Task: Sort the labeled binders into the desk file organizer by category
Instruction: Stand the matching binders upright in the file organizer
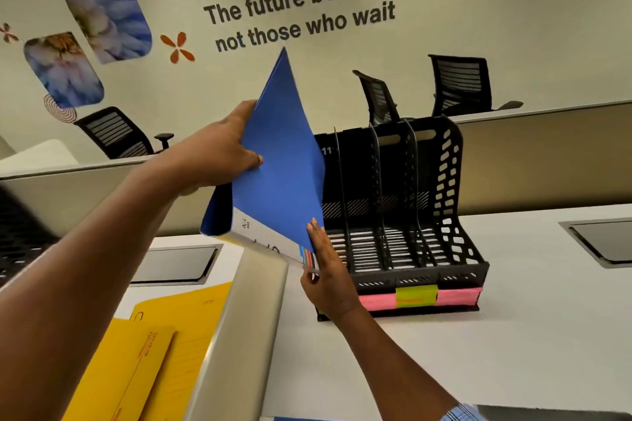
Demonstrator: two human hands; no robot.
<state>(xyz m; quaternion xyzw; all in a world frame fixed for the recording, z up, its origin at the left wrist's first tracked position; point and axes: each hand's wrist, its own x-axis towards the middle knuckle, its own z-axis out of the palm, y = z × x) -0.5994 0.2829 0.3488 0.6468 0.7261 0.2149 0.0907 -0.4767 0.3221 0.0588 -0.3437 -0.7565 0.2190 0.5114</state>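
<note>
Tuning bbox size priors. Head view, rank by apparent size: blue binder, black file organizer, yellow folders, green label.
1. black file organizer
2. blue binder, held nearer the camera
3. yellow folders, cropped by the frame; close to the binder, so 2 and 3 are unsure
4. green label, clearly smallest

Wall [478, 27]: off-white, matte. Black lettering [301, 7] reads "The future belongs to those who", cut off at the right edge; second line "not those who wait". Left of it are two rounded flower prints [107, 14] [63, 70] and an orange petal decal [178, 48]. Three black mesh office chairs [116, 133] [378, 97] [460, 84] stand along the wall. A beige partition [530, 154] runs along the far edge of the white desk [513, 335]. Grey recessed hatches [174, 263] [605, 243] are set in the desktop. Light is even.
</note>
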